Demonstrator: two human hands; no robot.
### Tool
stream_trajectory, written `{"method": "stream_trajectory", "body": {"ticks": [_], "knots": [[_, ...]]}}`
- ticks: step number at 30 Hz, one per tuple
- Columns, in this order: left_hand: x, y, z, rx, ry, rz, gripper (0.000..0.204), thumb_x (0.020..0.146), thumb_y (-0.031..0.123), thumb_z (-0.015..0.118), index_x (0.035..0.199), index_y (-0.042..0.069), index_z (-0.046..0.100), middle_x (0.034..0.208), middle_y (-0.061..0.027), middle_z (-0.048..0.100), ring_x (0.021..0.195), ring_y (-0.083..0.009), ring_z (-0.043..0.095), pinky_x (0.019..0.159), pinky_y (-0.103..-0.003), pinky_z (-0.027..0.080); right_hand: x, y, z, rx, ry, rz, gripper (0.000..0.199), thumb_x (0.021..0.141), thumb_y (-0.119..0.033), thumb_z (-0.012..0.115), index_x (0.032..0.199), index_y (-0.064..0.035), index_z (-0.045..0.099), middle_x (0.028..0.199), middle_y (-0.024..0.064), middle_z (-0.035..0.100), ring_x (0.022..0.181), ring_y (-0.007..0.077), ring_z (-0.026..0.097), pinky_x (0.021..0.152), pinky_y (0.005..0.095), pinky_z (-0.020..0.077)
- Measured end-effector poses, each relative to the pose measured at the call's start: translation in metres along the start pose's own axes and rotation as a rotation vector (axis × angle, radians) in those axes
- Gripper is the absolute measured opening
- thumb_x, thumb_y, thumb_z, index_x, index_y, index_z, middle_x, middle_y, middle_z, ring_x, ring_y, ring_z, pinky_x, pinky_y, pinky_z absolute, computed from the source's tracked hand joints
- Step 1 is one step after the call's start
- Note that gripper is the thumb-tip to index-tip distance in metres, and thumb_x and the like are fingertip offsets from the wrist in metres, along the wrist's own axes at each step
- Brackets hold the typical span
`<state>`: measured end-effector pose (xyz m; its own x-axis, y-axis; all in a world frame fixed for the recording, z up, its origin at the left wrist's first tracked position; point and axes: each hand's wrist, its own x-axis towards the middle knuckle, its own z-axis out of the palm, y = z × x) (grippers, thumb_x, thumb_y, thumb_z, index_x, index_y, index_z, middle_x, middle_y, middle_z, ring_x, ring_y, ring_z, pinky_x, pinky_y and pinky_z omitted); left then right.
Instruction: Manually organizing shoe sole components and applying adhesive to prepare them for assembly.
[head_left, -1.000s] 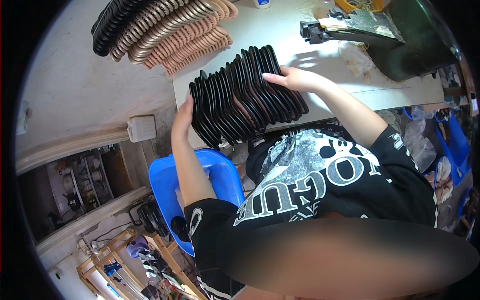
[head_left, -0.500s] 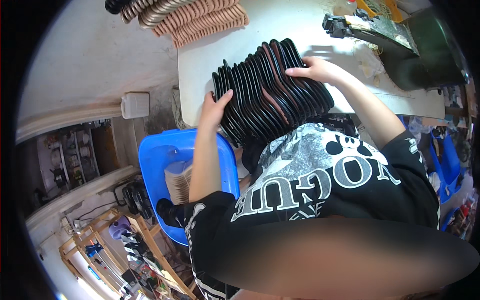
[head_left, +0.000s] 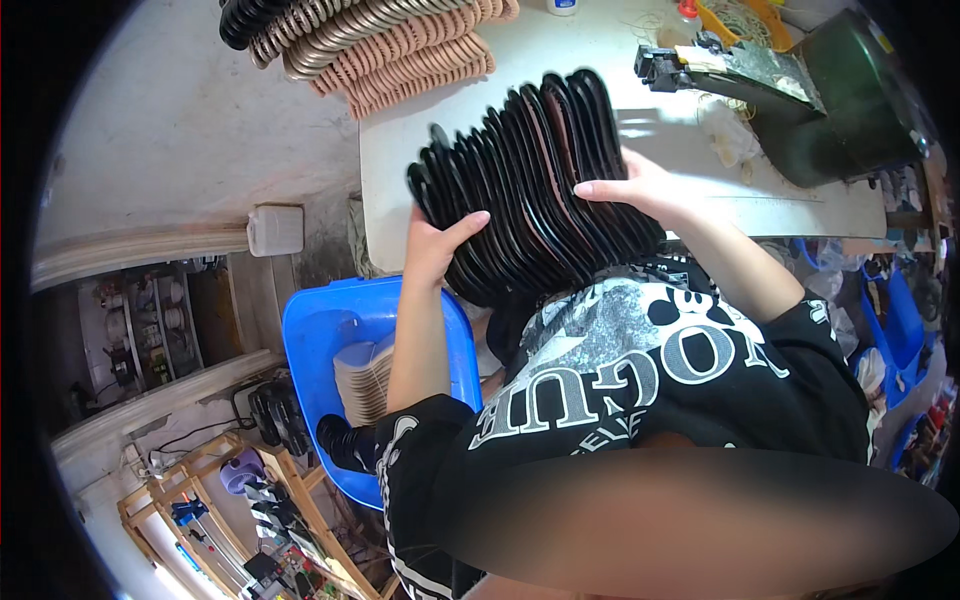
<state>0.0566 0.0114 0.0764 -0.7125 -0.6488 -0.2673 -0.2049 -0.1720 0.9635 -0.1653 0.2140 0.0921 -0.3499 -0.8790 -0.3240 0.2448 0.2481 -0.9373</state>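
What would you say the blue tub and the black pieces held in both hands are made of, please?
The black pieces look like glossy rubber or plastic, given the bright highlights along their edges, though coated leather is possible. The blue tub is likely smooth moulded plastic, with even colour and a soft sheen.

Black sole-shaped pieces, blue tub

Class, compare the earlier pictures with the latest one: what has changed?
The left hand has brought its thumb over the black stack, which appears lifted and shifted slightly right. The left forearm moved right too, showing more beige pieces in the blue tub. Nothing was let go: the right hand still holds the stack, and the peach-coloured stacks stayed on the table.
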Motion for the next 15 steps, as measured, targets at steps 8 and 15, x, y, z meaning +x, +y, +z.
{"method": "stream_trajectory", "body": {"ticks": [8,15], "knots": [[-0.019,0.068,-0.026,0.268,-0.073,0.462,0.096,0.055,0.001,0.093,0.137,-0.001,0.044,0.130,-0.0100,0.056,0.117,-0.0188,0.055,0.102,-0.035,0.045,-0.022,-0.037,-0.022,-0.342,0.077,-0.516,0.083,0.062,-0.022,0.092,0.133,-0.0027,0.052,0.124,0.0118,0.063,0.115,0.0196,0.058,0.101,0.0349,0.0444],[0.002,0.020,-0.014,0.209,-0.043,0.431,0.095,0.053,0.003,0.094,0.133,-0.001,0.044,0.122,-0.0091,0.058,0.113,-0.0194,0.057,0.099,-0.033,0.046,-0.001,0.027,0.001,-0.319,0.274,-0.498,0.092,0.057,-0.019,0.094,0.137,-0.0049,0.049,0.126,0.0129,0.061,0.119,0.0249,0.057,0.106,0.0396,0.0417]]}}
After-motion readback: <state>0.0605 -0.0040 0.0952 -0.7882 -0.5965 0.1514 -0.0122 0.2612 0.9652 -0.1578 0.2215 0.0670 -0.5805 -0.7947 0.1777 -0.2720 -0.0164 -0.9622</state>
